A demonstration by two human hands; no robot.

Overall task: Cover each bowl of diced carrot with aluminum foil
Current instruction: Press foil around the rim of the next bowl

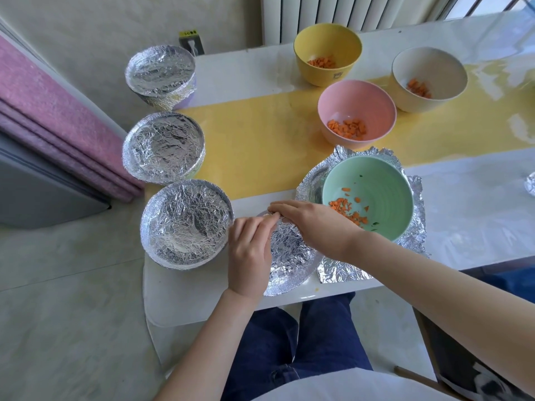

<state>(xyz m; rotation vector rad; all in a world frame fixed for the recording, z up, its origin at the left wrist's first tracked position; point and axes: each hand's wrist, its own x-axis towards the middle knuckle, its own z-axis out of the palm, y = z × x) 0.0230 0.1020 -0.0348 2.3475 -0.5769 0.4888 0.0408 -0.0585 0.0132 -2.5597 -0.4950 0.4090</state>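
1. Foil-covered bowls, three, finished: far covered bowl (160, 75), middle covered bowl (163, 149) and near covered bowl (186, 224). They stand in a row along the left edge of the bench (252, 68), seemingly set aside there to keep done work apart from undone.
2. Foil cover (289, 256) over a fourth bowl, at the near edge just right of the near covered bowl. The bowl itself is hidden beneath.
3. Hands, both at the far rim of that foil cover. The left hand (250, 250) pinches the rim with curled fingers. The right hand (312, 224) reaches across and grips the same rim beside it. Likely purpose: crimping the edge down so the cover holds.
4. Green bowl (376, 180), uncovered, diced carrot (347, 211) inside. It sits on a crumpled foil sheet (417, 227), probably next in turn.
5. Pink bowl (356, 111), yellow bowl (327, 53) and cream bowl (430, 79), all uncovered with carrot, farther back.
6. Foil scrap (531, 188), cut off by the right edge; purpose cannot be told.
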